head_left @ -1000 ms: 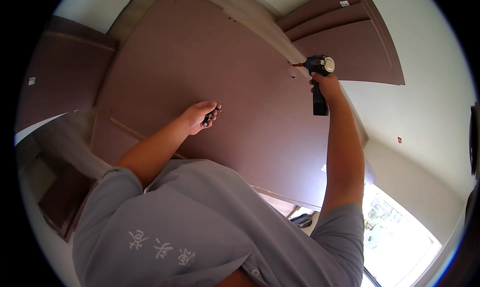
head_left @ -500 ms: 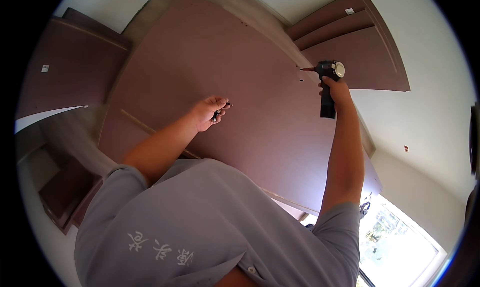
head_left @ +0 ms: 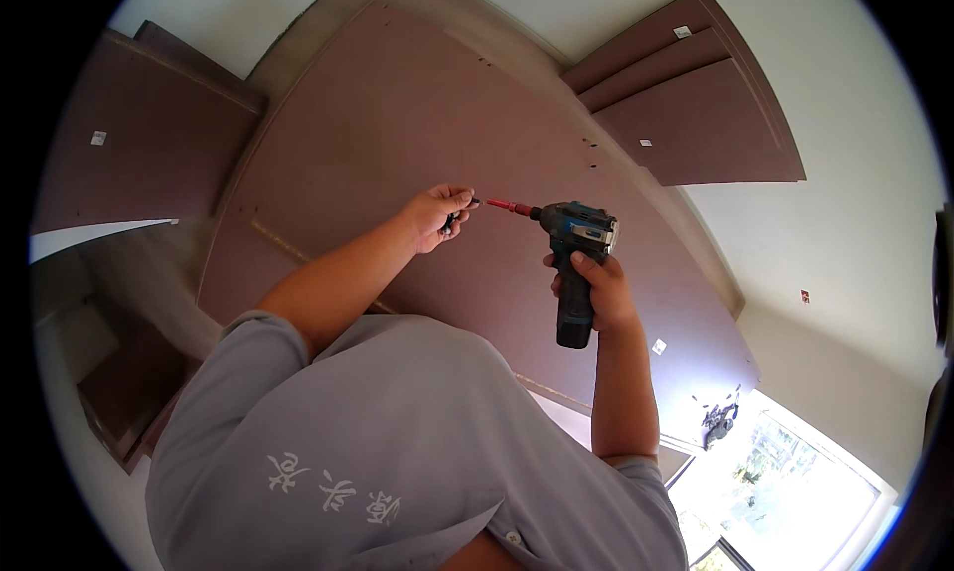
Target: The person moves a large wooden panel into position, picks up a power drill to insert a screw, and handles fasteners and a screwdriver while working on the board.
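One black drill [head_left: 576, 231], red bit [head_left: 509, 206] — right hand [head_left: 604, 285] gripping it, left hand [head_left: 437, 217] pinching dark pieces [head_left: 477, 201].

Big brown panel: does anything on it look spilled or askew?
Small dark pieces lie loosely scattered at the panel's right corner, near the bright window. The uneven heap looks spilled, though it may be deliberate. Nothing else stands out.
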Motion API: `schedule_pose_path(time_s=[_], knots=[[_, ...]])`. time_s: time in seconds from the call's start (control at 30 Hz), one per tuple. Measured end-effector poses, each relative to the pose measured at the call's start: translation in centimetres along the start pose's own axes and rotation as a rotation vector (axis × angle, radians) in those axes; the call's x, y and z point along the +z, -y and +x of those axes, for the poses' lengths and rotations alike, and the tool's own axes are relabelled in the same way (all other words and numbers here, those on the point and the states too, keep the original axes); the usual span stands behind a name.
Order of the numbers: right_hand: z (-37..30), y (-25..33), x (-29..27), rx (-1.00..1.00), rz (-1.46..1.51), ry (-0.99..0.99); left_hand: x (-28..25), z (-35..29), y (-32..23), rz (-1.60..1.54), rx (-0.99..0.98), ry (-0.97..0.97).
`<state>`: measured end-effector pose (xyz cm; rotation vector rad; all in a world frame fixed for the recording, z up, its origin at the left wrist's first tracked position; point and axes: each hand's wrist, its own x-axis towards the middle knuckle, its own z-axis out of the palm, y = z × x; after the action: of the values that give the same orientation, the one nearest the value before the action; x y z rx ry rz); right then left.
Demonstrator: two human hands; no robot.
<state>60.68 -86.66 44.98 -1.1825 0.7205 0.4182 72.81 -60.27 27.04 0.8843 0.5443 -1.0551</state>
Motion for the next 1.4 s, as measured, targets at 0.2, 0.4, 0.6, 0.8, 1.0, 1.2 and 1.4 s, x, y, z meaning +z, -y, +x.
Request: schedule_pose_path(time_s=[0.2,0.4,0.6,0.8,1.0,1.2,1.4], knots=[[-0.1,-0.8,0.6,0.045,0.003,-0.001,1.7,-0.6,0.5,0.019,-0.078,0.050],[3.9,-2.4,-1.2,-0.120,-0.215,-0.169,2.0,-1.1,0.8,0.097,-0.103,-0.029],[13.5,1.4,-7.8,-0.234,-0.288,-0.481,-4.1,0.8,2.2,-0.013,-0.080,-0.024],[17.0,6.4,-10.8,-0.127,-0.384,-0.472,-8.6,-4.7,1.5,-0.036,-0.112,-0.136],[18.5,10.9,-8.6,-0.041,-0.690,-0.438,-11.5,-4.7,3.2,-0.085,-0.189,-0.074],[18.8,11.9,-8.6,0.002,-0.623,-0.455,-8.7,-4.2,2.5,-0.077,-0.167,-0.031],[19.0,11.6,-8.7,-0.012,-0.677,-0.454,-8.2,-4.3,1.9,0.004,-0.129,-0.041]])
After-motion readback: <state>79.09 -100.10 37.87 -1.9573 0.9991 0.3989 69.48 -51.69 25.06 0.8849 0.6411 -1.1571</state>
